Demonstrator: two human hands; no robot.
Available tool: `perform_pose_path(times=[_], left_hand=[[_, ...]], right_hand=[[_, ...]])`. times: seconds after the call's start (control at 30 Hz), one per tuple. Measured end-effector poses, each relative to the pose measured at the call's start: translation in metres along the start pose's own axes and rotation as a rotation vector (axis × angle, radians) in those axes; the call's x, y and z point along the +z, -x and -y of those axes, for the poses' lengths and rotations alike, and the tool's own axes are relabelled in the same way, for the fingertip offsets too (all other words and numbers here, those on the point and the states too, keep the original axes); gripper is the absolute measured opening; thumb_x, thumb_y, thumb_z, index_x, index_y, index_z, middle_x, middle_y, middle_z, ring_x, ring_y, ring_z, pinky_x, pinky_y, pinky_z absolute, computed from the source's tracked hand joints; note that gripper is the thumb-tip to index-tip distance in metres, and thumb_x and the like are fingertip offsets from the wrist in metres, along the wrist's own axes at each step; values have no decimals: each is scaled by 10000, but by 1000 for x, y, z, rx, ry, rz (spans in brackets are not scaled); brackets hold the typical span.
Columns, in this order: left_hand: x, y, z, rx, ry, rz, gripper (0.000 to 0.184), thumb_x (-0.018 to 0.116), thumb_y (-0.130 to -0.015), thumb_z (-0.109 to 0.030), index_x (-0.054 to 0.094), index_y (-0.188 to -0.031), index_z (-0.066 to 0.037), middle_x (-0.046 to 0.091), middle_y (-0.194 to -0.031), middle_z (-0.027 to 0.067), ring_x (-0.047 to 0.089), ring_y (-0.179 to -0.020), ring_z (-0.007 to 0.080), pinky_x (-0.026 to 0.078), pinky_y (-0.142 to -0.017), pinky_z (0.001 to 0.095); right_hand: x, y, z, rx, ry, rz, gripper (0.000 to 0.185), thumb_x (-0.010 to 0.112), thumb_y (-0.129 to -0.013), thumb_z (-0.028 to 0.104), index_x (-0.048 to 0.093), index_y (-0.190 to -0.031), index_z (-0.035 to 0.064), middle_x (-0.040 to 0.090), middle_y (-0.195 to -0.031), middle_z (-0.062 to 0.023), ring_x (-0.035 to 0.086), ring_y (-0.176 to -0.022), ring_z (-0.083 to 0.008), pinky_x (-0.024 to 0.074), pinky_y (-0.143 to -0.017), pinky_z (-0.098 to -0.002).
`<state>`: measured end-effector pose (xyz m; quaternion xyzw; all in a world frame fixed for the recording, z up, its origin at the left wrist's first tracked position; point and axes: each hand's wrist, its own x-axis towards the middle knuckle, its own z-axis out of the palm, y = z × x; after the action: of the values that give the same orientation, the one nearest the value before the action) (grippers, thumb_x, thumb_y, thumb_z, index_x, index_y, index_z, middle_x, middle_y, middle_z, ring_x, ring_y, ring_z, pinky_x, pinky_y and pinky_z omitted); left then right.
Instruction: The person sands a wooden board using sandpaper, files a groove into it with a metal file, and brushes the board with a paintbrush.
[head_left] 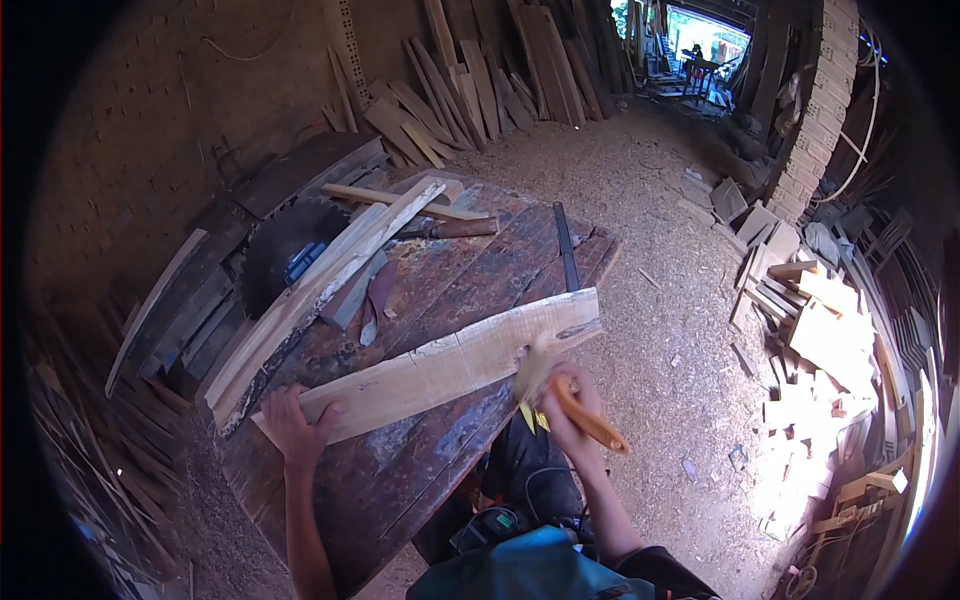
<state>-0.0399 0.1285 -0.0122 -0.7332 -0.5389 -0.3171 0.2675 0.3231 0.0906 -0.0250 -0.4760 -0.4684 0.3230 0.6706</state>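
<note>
A long pale wooden board lies across the worn workbench, its right end reaching the bench's edge. My left hand rests on the board's left end, thumb on its face and fingers round the far edge. In my right hand is a brush with an orange handle; its bristles, smeared by motion, are at the board's near edge towards the right end.
Long rough-edged planks lie along the bench's left side, near a round saw blade. A dark metal bar sits beyond the board. Boards lean on the back wall; offcuts are heaped at right.
</note>
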Motion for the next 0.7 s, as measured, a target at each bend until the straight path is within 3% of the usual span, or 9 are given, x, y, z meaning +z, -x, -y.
perform_pose_path(times=[0.07,0.17,0.2,0.33,0.43,0.47,0.53,0.63,0.7], left_hand=[[1,-1,3,13,-13,-27,526,705,-696,-453,471,-918,-38,500,-809,117,496,-763,313,372,-706,452],[1,-1,1,13,-5,-40,516,711,-694,-444,472,-916,-44,511,-800,102,498,-752,304,371,-699,444],[0,0,0,8,0,-39,513,712,-694,-442,473,-914,-46,515,-798,96,499,-749,301,371,-697,441],[1,2,2,6,11,-70,513,704,-696,-464,475,-903,-53,526,-794,81,503,-741,290,371,-694,432],[4,2,4,6,32,-71,524,704,-690,-481,481,-901,-57,528,-797,77,505,-741,285,372,-694,431],[5,2,6,8,38,-64,532,708,-683,-488,486,-904,-59,528,-799,76,505,-741,283,372,-695,431],[6,3,6,4,59,-52,551,720,-663,-500,494,-912,-63,527,-802,75,506,-741,281,374,-697,431],[4,0,10,8,88,-46,583,740,-629,-513,504,-923,-69,526,-808,73,507,-743,278,376,-704,432],[2,-2,7,15,102,-50,598,750,-609,-519,508,-924,-71,523,-809,71,506,-748,277,378,-711,432]], right_hand=[[-19,-3,-20,30,147,370,198,572,-838,44,511,-1026,32,541,-1017,-81,533,-902,-142,464,-747,-284],[-5,-2,-4,18,53,-35,192,589,-833,60,518,-1009,29,548,-976,-63,530,-878,-105,462,-698,-252],[-2,-3,-3,113,-30,-68,174,595,-827,62,535,-987,31,555,-919,-45,533,-865,-99,459,-688,-239],[-23,1,-16,146,16,474,168,587,-830,51,541,-991,32,555,-896,-31,532,-836,-109,457,-682,-234],[-19,-3,-5,137,-114,20,157,580,-844,75,546,-992,37,552,-917,-34,525,-854,-122,441,-759,-255],[-15,-9,3,94,-68,-217,167,565,-862,113,537,-1012,47,539,-951,-43,517,-875,-135,424,-810,-275],[-29,-23,-12,-26,60,-424,191,549,-872,133,514,-1039,48,515,-995,-56,496,-919,-139,418,-824,-279],[-64,-38,-17,28,92,-363,202,510,-883,117,488,-1068,38,491,-1049,-70,466,-992,-143,394,-871,-298],[-70,-39,-9,-52,145,-404,204,495,-887,119,489,-1075,40,503,-1032,-85,494,-960,-159,440,-818,-311]])
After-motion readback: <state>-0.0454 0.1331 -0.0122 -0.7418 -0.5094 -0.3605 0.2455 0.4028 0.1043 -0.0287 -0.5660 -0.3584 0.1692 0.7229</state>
